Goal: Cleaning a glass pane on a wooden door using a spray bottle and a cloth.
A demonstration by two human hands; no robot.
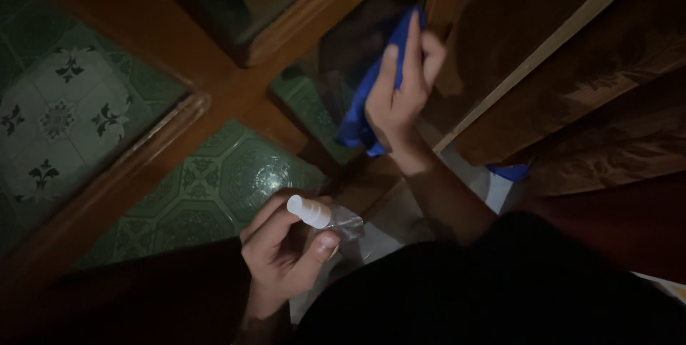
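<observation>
My right hand (pixel 400 91) presses a blue cloth (pixel 371 91) flat against a dark glass pane (pixel 357 37) set in a brown wooden frame (pixel 236 95). The cloth hangs down below my palm. Lower in the view, my left hand (pixel 286 252) grips a small clear spray bottle (pixel 336 221) with a white nozzle (pixel 307 210), held sideways, the thumb under the bottle. Both forearms come up from the dark bottom of the picture.
Green patterned floor tiles (pixel 229 180) show beneath and through the glass. Another glass pane (pixel 64 109) with tiles behind it lies at the left. Dark carved wooden panels (pixel 600 102) fill the right side, and a bit of blue (pixel 511 172) peeks out beneath them.
</observation>
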